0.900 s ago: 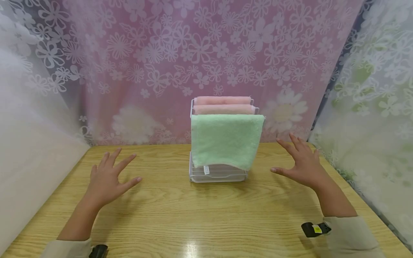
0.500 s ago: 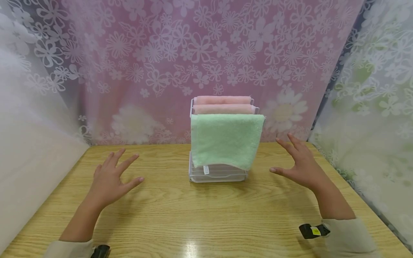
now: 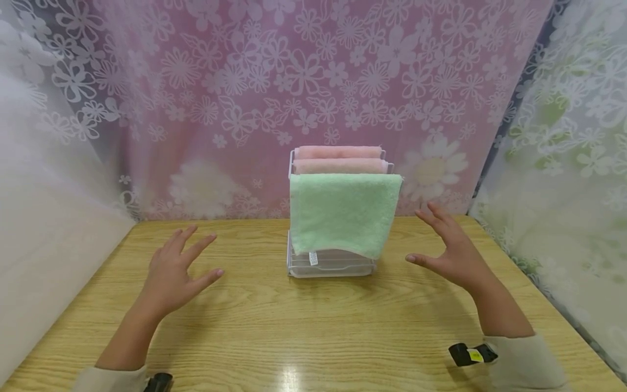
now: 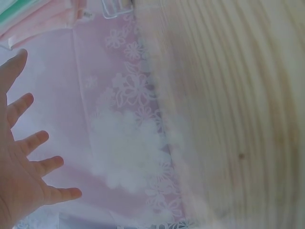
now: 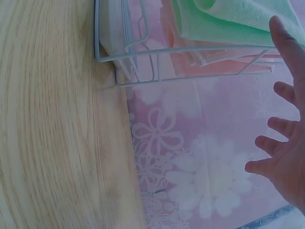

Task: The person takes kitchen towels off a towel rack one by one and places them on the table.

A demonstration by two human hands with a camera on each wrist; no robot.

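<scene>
A white wire rack [image 3: 333,267] stands on the table, right of centre in the head view. Draped over its front bar is a mint-green towel [image 3: 345,212], and two pink towels [image 3: 338,165] hang behind it. My left hand [image 3: 173,277] hovers over the table well to the left of the rack, fingers spread, holding nothing. On the other side my right hand [image 3: 453,253] is raised with its fingers apart, nearer the rack but not touching it. In the right wrist view the rack's side frame [image 5: 190,50] and the green towel [image 5: 233,24] appear beyond the thumb.
The wood-grain table [image 3: 274,332] runs back to a pink flowered curtain [image 3: 264,109]. A pale curtain [image 3: 54,207] closes the left side and a white floral one [image 3: 563,179] the right. A small tag [image 3: 313,258] hangs below the green towel.
My left hand has drifted slightly right and my right hand slightly left, both closer to the rack. The rack and towels have stayed put.
</scene>
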